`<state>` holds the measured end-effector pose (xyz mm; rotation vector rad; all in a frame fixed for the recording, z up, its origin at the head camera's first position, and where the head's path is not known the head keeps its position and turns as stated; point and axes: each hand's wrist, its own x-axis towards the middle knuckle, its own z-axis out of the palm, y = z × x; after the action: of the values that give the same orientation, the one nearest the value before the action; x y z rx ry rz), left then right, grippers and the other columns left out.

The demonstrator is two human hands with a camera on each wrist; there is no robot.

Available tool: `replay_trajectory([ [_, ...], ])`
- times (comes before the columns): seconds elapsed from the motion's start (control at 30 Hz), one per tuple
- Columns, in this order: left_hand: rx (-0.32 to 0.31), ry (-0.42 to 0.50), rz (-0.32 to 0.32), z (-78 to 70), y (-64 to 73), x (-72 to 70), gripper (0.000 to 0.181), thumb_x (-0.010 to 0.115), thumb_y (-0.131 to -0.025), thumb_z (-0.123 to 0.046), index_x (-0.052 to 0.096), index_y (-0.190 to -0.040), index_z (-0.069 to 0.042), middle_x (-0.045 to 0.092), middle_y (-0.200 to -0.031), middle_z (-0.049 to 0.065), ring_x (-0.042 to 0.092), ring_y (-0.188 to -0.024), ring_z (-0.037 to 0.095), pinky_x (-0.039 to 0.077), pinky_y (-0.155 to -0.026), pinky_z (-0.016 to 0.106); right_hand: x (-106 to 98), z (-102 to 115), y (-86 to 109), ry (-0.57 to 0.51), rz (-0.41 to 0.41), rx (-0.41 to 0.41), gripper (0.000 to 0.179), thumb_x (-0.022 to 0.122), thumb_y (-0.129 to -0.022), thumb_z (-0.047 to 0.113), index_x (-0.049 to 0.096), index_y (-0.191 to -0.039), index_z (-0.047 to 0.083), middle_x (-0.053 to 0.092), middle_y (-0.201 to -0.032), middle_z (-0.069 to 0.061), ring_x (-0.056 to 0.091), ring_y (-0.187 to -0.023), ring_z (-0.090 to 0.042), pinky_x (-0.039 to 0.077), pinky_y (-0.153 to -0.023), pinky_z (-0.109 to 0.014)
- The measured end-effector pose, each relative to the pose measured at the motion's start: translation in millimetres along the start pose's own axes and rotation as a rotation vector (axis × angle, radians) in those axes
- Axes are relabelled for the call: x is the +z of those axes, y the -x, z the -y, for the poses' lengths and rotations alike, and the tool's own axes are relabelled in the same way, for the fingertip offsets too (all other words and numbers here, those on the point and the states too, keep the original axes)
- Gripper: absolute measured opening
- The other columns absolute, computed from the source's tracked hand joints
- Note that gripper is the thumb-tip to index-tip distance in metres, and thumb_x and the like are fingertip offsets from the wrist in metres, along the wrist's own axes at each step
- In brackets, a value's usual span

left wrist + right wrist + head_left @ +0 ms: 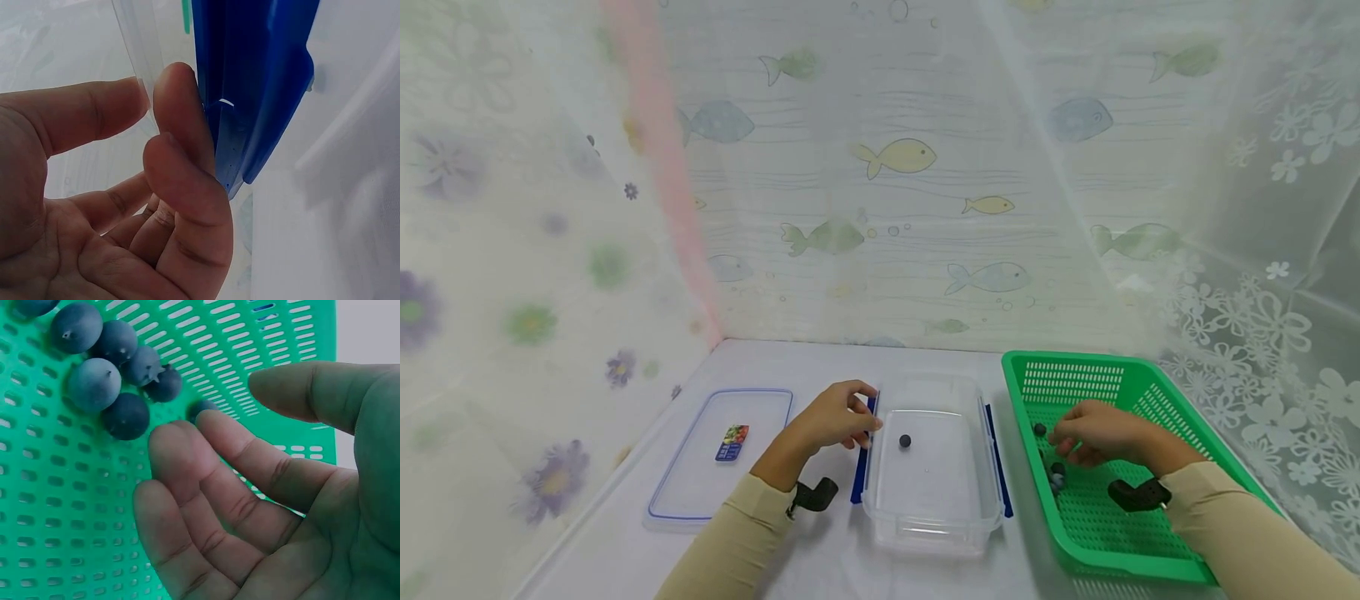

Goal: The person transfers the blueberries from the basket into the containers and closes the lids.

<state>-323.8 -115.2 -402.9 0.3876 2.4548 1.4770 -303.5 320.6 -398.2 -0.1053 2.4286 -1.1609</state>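
Observation:
A clear plastic food container with blue side latches stands in the middle of the table, one blueberry inside it. My left hand pinches its left rim between thumb and fingers, beside the blue latch. To the right, my right hand reaches into a green plastic basket. Its fingers are loosely bent, with the thumb apart and nothing between them. Several blueberries lie along the basket's left side, close to my fingertips. Another blueberry sits partly hidden behind the fingers.
A clear lid with a blue seal and a small colourful label lies flat at the left. A white cloth covers the table. Sheer curtains with fish and flowers hang at the back and sides.

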Motion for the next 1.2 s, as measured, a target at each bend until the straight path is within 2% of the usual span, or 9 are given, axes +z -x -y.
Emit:
replay_trajectory([
  [0.37, -0.01, 0.009, 0.006, 0.3, -1.6, 0.5, 0.057, 0.077, -0.091, -0.015, 0.054, -0.142, -0.003, 0.066, -0.1, 0.012, 0.073, -0.067, 0.021, 0.058, -0.061, 0.034, 4.3, -1.5, 2.2, 0.07, 0.018, 0.035, 0.021, 0.066, -0.096, 0.018, 0.071, -0.089, -0.001, 0.067, -0.085, -0.011, 0.057, -0.062, -0.018, 0.053, -0.061, -0.035],
  [0.6, -0.005, 0.01, 0.005, 0.8, -1.2, 0.9, 0.055, 0.077, -0.092, -0.014, 0.055, -0.14, -0.003, 0.066, -0.099, 0.012, 0.073, -0.067, 0.02, 0.058, -0.06, 0.033, 4.2, -4.6, 4.9, 0.11, 0.014, 0.034, 0.019, 0.068, -0.096, 0.018, 0.075, -0.102, 0.001, 0.069, -0.088, -0.011, 0.066, -0.071, -0.021, 0.058, -0.068, -0.038],
  [0.73, -0.003, 0.014, 0.007, 1.8, -0.7, -0.5, 0.054, 0.077, -0.091, -0.015, 0.055, -0.14, -0.004, 0.066, -0.1, 0.012, 0.073, -0.067, 0.02, 0.058, -0.06, 0.034, 4.5, -5.0, 4.7, 0.129, 0.028, 0.014, 0.02, 0.068, -0.096, 0.015, 0.075, -0.107, 0.0, 0.071, -0.091, -0.011, 0.065, -0.073, -0.021, 0.059, -0.071, -0.039],
  [0.93, -0.002, 0.016, 0.013, 4.2, -1.5, -2.1, 0.057, 0.077, -0.092, -0.016, 0.054, -0.142, -0.003, 0.066, -0.1, 0.012, 0.073, -0.067, 0.021, 0.059, -0.061, 0.034, 5.0, -6.0, 4.6, 0.158, 0.034, -0.011, 0.019, 0.07, -0.093, 0.009, 0.074, -0.108, -0.001, 0.073, -0.097, -0.009, 0.069, -0.083, -0.022, 0.061, -0.075, -0.042],
  [1.2, 0.006, 0.022, 0.019, 4.6, -3.1, -1.7, 0.056, 0.076, -0.092, -0.014, 0.053, -0.142, -0.001, 0.066, -0.099, 0.013, 0.073, -0.067, 0.021, 0.058, -0.06, 0.034, 5.4, -6.0, 6.1, 0.183, 0.015, -0.027, 0.016, 0.072, -0.091, 0.006, 0.075, -0.105, 0.0, 0.074, -0.097, -0.008, 0.071, -0.088, -0.023, 0.062, -0.076, -0.044],
])
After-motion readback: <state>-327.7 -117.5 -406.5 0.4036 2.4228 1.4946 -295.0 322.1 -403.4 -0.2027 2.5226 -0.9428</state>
